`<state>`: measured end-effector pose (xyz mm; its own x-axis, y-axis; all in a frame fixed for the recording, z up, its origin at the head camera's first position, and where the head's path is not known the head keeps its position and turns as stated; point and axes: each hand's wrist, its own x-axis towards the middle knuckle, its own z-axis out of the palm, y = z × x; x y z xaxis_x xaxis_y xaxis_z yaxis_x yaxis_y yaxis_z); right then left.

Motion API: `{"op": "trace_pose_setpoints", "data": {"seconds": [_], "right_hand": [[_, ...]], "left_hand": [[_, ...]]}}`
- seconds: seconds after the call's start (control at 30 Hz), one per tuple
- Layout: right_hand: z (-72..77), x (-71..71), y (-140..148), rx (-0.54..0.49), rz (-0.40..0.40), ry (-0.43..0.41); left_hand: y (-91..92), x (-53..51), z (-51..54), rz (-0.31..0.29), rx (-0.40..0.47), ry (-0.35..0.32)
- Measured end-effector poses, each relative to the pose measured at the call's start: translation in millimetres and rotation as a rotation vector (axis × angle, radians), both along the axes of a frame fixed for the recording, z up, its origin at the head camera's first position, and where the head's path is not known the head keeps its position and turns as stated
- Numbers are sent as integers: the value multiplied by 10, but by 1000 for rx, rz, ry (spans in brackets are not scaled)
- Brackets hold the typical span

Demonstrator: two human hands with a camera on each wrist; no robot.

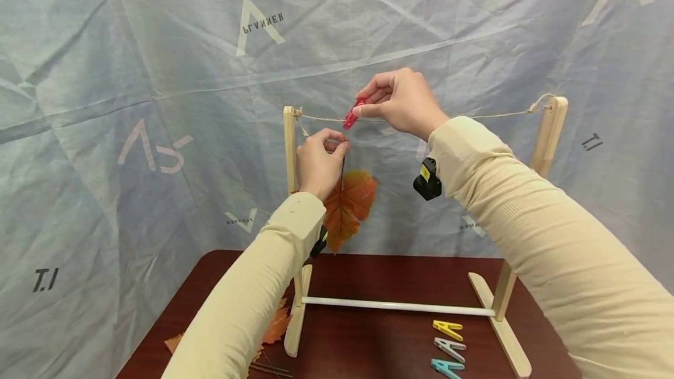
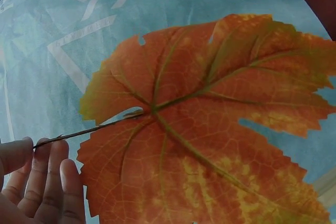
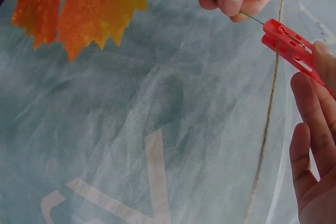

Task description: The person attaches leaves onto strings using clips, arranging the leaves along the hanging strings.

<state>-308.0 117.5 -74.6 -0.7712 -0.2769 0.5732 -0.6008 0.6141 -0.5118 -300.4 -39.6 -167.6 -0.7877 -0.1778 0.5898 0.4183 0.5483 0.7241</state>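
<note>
Between thumb and fingers my left hand (image 1: pixel 322 159) pinches the thin stem of an orange autumn leaf (image 1: pixel 350 206), which hangs below the hand. In the left wrist view the leaf (image 2: pixel 210 114) spreads out with green-yellow edges. A red clothespin (image 1: pixel 351 114) is pinched by my right hand (image 1: pixel 402 101) at the twine line (image 1: pixel 323 119). In the right wrist view the clothespin's tip (image 3: pixel 273 29) lies over the twine (image 3: pixel 269 108), and the stem's end reaches that tip. Whether the pin clamps the stem cannot be told.
A wooden frame with a left post (image 1: pixel 289 151) and right post (image 1: pixel 547 139) holds the twine; a white rod (image 1: pixel 395 306) joins its feet. Yellow (image 1: pixel 447 328), grey (image 1: pixel 450 348) and blue (image 1: pixel 447 367) clothespins lie on the dark table (image 1: pixel 363 279). More leaves (image 1: pixel 276 326) lie at the left.
</note>
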Motion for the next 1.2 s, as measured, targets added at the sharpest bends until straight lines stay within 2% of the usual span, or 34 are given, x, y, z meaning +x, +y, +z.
{"op": "trace_pose_setpoints", "data": {"seconds": [0.23, 0.37, 0.57, 0.93, 1.1, 1.2], "right_hand": [[20, 8, -9, 25, 4, -22], [11, -4, -17, 51, 9, -50], [-19, -24, -32, 77, 17, -99], [-82, -90, -90, 153, 41, -145], [-121, -73, -73, 202, 23, -171], [-130, -50, -35, 224, -5, -167]], "left_hand": [[-24, -9, 9, 6, -29, 5], [-46, -4, -7, 30, -61, -16], [-80, -16, -58, 32, -100, -48], [-119, -32, -165, -5, -134, -85], [-130, -16, -227, -38, -148, -110], [-145, -1, -263, -67, -138, -100]]}}
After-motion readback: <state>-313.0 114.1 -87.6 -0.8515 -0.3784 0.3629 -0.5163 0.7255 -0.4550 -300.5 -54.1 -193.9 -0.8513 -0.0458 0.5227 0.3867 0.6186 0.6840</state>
